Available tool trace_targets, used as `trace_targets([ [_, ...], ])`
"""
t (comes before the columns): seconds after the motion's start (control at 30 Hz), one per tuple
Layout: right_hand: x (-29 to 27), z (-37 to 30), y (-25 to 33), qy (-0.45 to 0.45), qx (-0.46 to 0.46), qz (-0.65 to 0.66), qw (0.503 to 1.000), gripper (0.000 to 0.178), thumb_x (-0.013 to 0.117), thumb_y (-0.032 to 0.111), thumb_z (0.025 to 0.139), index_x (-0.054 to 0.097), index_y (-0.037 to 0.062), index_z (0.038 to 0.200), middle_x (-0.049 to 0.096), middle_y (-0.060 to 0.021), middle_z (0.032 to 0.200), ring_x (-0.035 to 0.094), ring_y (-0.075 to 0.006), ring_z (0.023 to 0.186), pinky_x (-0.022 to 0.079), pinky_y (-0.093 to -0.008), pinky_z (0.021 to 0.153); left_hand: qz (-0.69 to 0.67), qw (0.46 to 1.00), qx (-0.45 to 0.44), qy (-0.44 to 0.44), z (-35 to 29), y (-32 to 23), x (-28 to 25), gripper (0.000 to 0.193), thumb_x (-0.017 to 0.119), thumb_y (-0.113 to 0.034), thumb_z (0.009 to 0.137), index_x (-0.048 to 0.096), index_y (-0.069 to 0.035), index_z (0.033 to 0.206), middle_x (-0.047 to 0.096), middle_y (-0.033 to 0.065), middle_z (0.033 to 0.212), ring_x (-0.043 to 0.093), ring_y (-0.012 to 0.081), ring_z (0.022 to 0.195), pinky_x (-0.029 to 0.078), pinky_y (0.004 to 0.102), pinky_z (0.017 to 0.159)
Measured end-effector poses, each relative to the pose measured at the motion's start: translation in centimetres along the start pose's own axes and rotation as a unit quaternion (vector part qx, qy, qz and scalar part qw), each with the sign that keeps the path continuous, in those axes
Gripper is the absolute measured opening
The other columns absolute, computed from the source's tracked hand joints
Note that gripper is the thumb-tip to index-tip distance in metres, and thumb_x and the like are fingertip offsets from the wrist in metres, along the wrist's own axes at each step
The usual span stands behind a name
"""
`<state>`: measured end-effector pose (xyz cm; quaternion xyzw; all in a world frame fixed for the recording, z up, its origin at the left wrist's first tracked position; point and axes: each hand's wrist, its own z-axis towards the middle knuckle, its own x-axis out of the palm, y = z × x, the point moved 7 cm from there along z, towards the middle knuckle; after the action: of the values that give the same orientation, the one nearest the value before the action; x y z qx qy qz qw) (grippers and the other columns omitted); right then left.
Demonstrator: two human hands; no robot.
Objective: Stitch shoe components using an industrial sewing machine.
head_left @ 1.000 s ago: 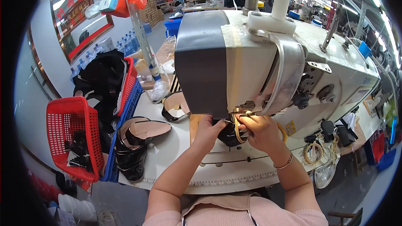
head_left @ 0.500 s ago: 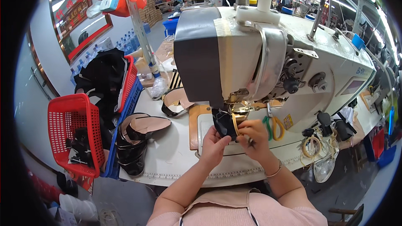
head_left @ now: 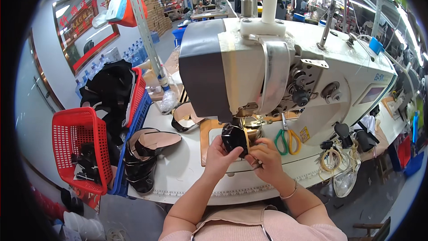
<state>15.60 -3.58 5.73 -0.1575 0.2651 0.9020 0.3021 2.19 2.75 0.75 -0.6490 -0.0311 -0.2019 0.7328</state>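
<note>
A glossy black shoe upper piece (head_left: 232, 139) with a pale tan edge sits at the needle area of a large white and grey sewing machine (head_left: 203, 58). My left hand (head_left: 218, 155) grips it from the left, thumb pressed on its black face. On the other side my right hand (head_left: 266, 157) pinches the tan edge with thumb and fingers. A small dark thing also shows under the right fingers, too small to name. The machine's head and my fingers hide part of the piece. Green-and-yellow-handled scissors (head_left: 286, 141) lie right of my right hand.
Black shoe uppers with tan linings (head_left: 154, 145) stand on the white table left of the machine. Further left are a red basket (head_left: 80, 118) of black scraps and a blue crate (head_left: 120, 174). Tape rolls and a plastic bag (head_left: 345, 180) hang at the right edge.
The view has shifted slightly. Both hands remain on the upper piece, which has turned so more of its glossy black face shows; my right fingers have shifted down along its edge.
</note>
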Motion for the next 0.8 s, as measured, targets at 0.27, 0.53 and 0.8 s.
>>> trace_targets([
  [0.27, 1.3, 0.2, -2.3, 0.075, 0.082, 0.102, 0.989, 0.011, 0.069, 0.007, 0.074, 0.059, 0.0029, 0.073, 0.053, -0.0073, 0.063, 0.051, -0.0215, 0.06, 0.039, -0.031, 0.054, -0.083, 0.996, -0.029, -0.012, 1.6, 0.6, 0.1, 0.032, 0.066, -0.001, 0.075, 0.05, 0.0, 0.103, 0.06, 0.0039, 0.092, 0.057, 0.0079, 0.08, 0.047, 0.0216, 0.07],
  [0.53, 2.2, 0.6, -4.0, 0.087, 0.249, 0.167, 0.95, 0.019, 0.063, 0.018, 0.084, 0.063, -0.0004, 0.08, 0.051, -0.0047, 0.054, 0.041, -0.0063, 0.05, 0.035, -0.0251, 0.044, -0.073, 0.994, -0.083, -0.02, 3.2, 0.2, -0.5, 0.029, 0.066, -0.003, 0.077, 0.051, 0.0, 0.101, 0.06, 0.0044, 0.092, 0.057, 0.0079, 0.079, 0.046, 0.0215, 0.069],
  [0.8, 1.6, 1.1, -3.5, 0.096, 0.275, 0.14, 0.946, 0.018, 0.064, 0.016, 0.084, 0.064, -0.0008, 0.079, 0.054, 0.0003, 0.057, 0.044, -0.0045, 0.054, 0.036, -0.0227, 0.047, -0.133, 0.986, -0.098, -0.012, 3.7, 0.6, -0.7, 0.028, 0.065, -0.007, 0.078, 0.051, 0.0, 0.101, 0.06, 0.0047, 0.09, 0.06, 0.01, 0.079, 0.048, 0.0206, 0.063],
])
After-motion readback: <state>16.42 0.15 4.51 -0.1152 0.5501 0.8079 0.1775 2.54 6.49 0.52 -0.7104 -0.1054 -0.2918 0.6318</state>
